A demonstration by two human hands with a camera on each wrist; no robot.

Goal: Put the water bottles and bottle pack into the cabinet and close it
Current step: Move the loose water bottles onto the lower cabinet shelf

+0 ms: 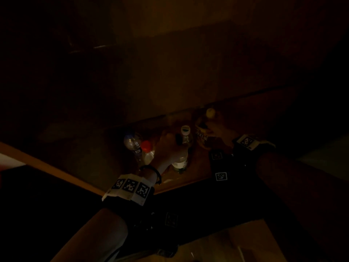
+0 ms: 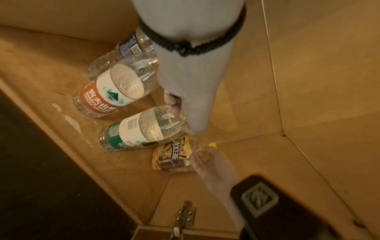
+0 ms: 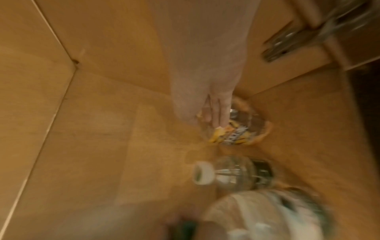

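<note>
Inside the wooden cabinet (image 2: 123, 172) stand several bottles. My left hand (image 2: 180, 113) (image 1: 166, 146) grips the shoulder of the green-labelled water bottle (image 2: 125, 134) (image 1: 180, 163), whose white cap (image 3: 203, 173) shows in the right wrist view. My right hand (image 2: 205, 159) (image 1: 217, 132) (image 3: 213, 116) holds the yellow-labelled bottle (image 2: 174, 155) (image 3: 238, 138) beside it, thumb in front and fingers behind. To the left stand a red-labelled bottle (image 2: 98, 99) with a red cap (image 1: 146, 145) and a blue-labelled bottle (image 2: 127, 47) (image 1: 132, 141). The head view is very dark.
The cabinet's right wall (image 2: 308, 81) and back panel rise close behind the bottles. A metal door hinge (image 2: 185, 216) (image 3: 287, 43) sits at the front right. The cabinet's front edge (image 1: 47, 165) runs along the left, with dark floor below it.
</note>
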